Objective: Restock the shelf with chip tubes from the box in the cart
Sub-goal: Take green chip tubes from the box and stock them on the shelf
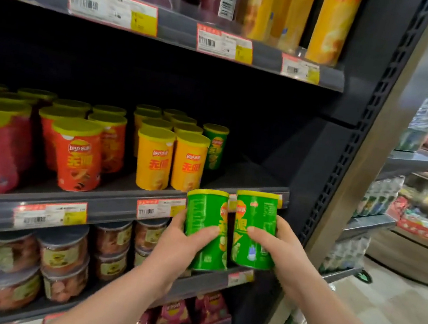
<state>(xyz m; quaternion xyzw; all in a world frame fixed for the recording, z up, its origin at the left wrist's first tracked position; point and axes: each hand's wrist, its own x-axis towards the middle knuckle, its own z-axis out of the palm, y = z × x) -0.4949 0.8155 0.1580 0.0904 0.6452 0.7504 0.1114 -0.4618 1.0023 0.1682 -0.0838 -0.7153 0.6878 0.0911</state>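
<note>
Left hand (183, 242) grips green tube (205, 228); right hand (275, 247) grips second green tube (255, 230).

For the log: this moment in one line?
left hand: holds left green tube; right hand: holds right green tube; both at shelf front, unplaced

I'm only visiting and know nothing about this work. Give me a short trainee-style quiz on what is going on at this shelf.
1. True or false: the left hand grips the left green tube, and the right hand grips the right green tube.
2. The shelved green tube on the middle shelf stands beside tubes of which colour? A) red B) yellow C) purple
3. Fill in: the middle shelf's bare space lies to the ___ of the shelved green tube.

Key: 1 true; 2 B, the yellow tubes; 3 right.
</note>
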